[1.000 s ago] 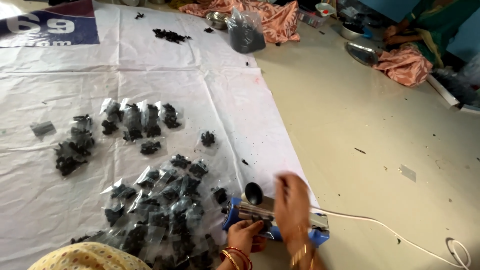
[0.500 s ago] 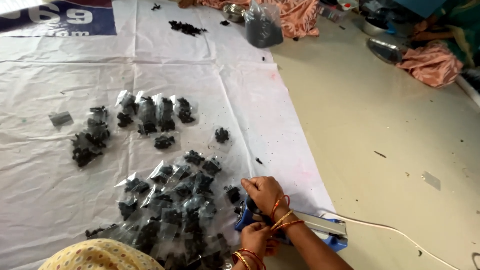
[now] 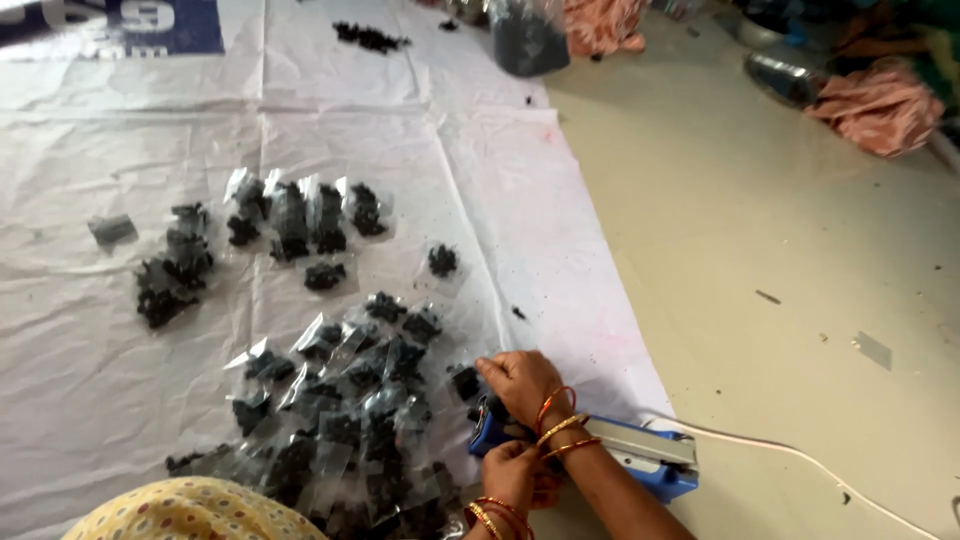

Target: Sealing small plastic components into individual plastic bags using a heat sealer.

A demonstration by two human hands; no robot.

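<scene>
My right hand (image 3: 522, 385) reaches over the front end of a blue heat sealer (image 3: 640, 455) and pinches a small clear packet of black bits (image 3: 464, 382) at the edge of a packet pile (image 3: 350, 400). Red and gold bangles ring its wrist. My left hand (image 3: 518, 478) sits just below it, fingers curled against the sealer's front end. What lies under the left palm is hidden.
A white sheet (image 3: 420, 150) covers the floor and carries a row of packets (image 3: 300, 215), loose black heaps (image 3: 170, 275) and a far heap (image 3: 372, 38). A dark filled bag (image 3: 525, 40) stands at the back. Bare floor (image 3: 780, 250) and the sealer's white cord (image 3: 800, 455) lie right.
My right hand came down from above the sealer and moved left onto the packet by the pile. My left hand stayed at the sealer's front end.
</scene>
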